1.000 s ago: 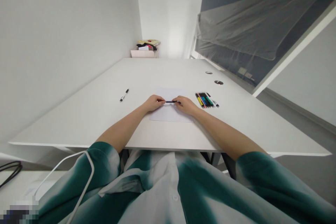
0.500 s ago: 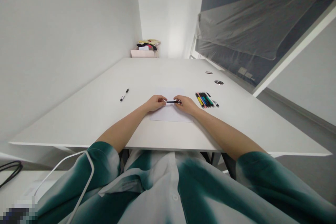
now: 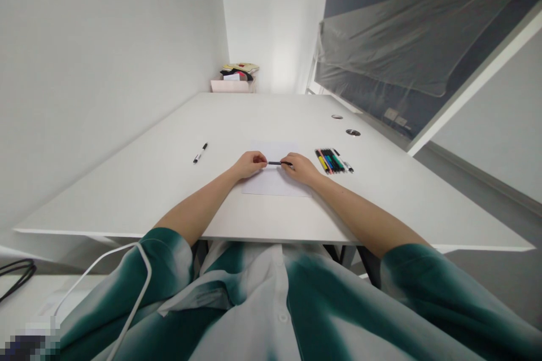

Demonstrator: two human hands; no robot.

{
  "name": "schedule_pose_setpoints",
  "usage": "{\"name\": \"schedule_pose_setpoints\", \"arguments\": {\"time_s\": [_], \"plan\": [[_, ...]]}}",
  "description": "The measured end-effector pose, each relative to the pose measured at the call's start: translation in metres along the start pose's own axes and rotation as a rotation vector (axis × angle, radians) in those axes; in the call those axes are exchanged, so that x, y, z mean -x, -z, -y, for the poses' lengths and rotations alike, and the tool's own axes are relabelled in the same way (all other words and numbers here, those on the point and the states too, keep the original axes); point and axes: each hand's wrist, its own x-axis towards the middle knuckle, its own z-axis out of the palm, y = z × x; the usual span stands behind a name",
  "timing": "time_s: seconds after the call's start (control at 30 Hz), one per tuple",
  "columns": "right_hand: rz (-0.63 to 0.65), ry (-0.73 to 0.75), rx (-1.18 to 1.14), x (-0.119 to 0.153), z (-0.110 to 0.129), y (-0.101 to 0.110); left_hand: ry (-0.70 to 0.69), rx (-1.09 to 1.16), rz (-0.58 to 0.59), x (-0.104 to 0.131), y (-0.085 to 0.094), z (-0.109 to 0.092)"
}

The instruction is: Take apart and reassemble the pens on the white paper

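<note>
A dark pen [image 3: 275,163] lies crosswise between my two hands, above a white sheet of paper [image 3: 275,183]. My left hand [image 3: 250,164] pinches its left end with closed fingers. Closed round the right end is my right hand [image 3: 297,166], with the pen's dark tip showing under the fingers. To the right of the sheet, several coloured pens and markers [image 3: 331,161] lie side by side in a row. A single black and white pen [image 3: 200,153] rests on the table at the left.
The white table [image 3: 271,118] has two round metal inserts [image 3: 353,132] at its right. A box with cloth items [image 3: 231,86] stands beyond the far edge. At the right is a dark panel under plastic film [image 3: 389,45]. A white cable [image 3: 146,265] crosses my left sleeve.
My left hand's fingers have shifted slightly and curled at the pen's left end. The pen and my right hand have moved up a little.
</note>
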Motion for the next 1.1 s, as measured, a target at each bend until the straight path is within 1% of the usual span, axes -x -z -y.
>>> {"name": "schedule_pose_setpoints", "arguments": {"time_s": [0.13,0.27,0.33,0.4,0.5,0.6,0.73,0.93,1.1], "plan": [[0.051,-0.04,-0.001,0.0005,0.0074,0.0024,-0.04,-0.091,-0.017,-0.002,-0.0007,0.0014],[0.041,-0.109,-0.011,0.0018,0.0102,0.0034,-0.048,-0.136,-0.022,-0.0031,-0.0008,0.0025],[0.039,-0.12,-0.005,0.0019,0.009,0.0031,-0.047,-0.16,-0.025,-0.0028,-0.0002,0.002],[0.032,-0.117,-0.007,0.0016,0.0071,0.0026,-0.04,-0.203,-0.015,-0.0018,0.0007,0.0012],[0.024,-0.106,-0.015,0.001,0.0051,0.0017,-0.01,-0.275,0.03,-0.0002,0.0016,0.0012],[0.02,-0.116,-0.013,0.001,0.0047,0.0011,-0.005,-0.3,0.062,0.0003,0.0017,0.003],[0.02,-0.095,-0.017,0.0018,0.0042,0.0012,-0.021,-0.295,0.063,0.0002,0.0015,0.0036],[-0.001,-0.023,-0.025,0.0013,0.0025,0.0018,-0.005,-0.276,0.047,0.0012,0.0017,-0.0024],[0.004,-0.015,-0.014,0.0004,0.0022,0.0017,-0.014,-0.335,0.044,0.0007,0.0014,-0.0042]]}}
